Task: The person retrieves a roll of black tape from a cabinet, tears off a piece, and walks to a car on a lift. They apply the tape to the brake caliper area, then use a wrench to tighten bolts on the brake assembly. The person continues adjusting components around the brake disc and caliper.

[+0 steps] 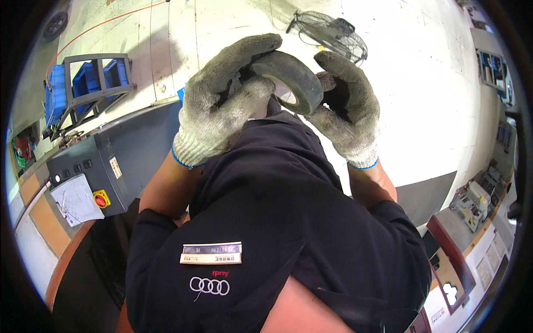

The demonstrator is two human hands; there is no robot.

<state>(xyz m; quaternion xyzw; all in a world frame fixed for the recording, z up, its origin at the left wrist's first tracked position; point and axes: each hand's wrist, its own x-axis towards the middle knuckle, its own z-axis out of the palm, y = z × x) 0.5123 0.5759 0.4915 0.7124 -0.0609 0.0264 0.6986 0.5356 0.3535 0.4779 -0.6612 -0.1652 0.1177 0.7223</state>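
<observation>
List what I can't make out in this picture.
Thick dark grey curved band, head view: left end hidden by the left hand in a grimy white knitted glove.
White paper sheet, head view: markings too small to read.
Blue box-shaped plastic bins, head view: insides too small and shadowed to tell any contents.

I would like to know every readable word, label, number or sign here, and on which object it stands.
I do not copy wording or brands.
Black shirt: readable red lettering, white ring emblem.
Badge: small characters, not clearly readable.
Paper: marks too small.
Pale label on grey cabinet: too small.
Held curved part: no text visible.
</observation>
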